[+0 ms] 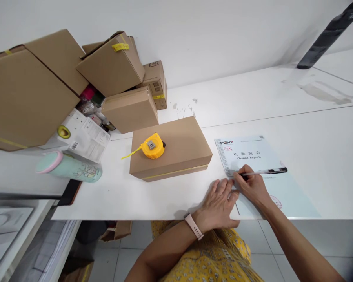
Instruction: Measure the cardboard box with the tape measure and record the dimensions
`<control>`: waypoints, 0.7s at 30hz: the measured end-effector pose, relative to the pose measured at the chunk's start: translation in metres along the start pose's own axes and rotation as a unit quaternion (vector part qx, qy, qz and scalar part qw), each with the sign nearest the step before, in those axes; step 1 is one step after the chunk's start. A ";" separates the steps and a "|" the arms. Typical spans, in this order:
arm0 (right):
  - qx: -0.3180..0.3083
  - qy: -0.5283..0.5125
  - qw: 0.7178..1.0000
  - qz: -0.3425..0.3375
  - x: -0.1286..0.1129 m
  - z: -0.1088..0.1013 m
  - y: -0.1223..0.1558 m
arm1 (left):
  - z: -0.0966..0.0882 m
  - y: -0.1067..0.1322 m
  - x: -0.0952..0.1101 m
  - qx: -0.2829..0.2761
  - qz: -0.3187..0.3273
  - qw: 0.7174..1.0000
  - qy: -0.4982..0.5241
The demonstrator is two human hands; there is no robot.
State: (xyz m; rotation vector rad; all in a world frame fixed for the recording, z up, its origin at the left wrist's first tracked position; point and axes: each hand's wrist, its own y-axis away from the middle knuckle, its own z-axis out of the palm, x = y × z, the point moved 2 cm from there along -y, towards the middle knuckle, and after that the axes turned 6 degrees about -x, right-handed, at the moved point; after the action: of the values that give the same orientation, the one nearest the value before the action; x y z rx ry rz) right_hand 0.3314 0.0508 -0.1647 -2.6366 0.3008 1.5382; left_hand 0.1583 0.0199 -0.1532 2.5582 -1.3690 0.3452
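Note:
A black-and-clear pen [270, 171] is gripped in my right hand [251, 186], its tip pointing left near the spiral edge of a pale blue booklet [270, 154] headed "Testing Report". That hand rests on the booklet's left part. My left hand [219, 203], with a pink watch band [193, 226] at the wrist, lies on the white table by the booklet's lower left edge, fingers stretched and slightly apart. To its upper left is a closed cardboard box [179, 145] with a yellow tape measure [153, 146] on top, a short bit of yellow blade sticking out.
Several cardboard boxes [129, 109] are stacked against the wall at the back left. A mint green tumbler [73, 167] stands near a white printed package [85, 135]. At the back right a dark bottle [326, 39] stands. The table's front edge [120, 219] runs before my body.

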 end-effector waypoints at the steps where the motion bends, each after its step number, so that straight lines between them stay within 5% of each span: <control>1: 0.002 -0.002 1.000 0.000 0.000 0.000 0.000 | 0.000 0.000 0.000 -0.001 0.000 1.000 0.000; 17: 0.006 0.003 1.000 -0.019 0.005 0.000 -0.001 | -0.002 0.000 0.000 -0.006 0.000 1.000 -0.001; 21: 0.068 -0.002 0.998 -0.010 0.007 -0.003 -0.002 | -0.004 0.001 -0.001 0.001 0.001 1.000 0.004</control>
State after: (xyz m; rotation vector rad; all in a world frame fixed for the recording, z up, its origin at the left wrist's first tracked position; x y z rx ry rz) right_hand 0.3374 0.0512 -0.1696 -2.5238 0.3641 1.4616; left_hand 0.1566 0.0217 -0.1501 2.5545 -1.3691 0.3571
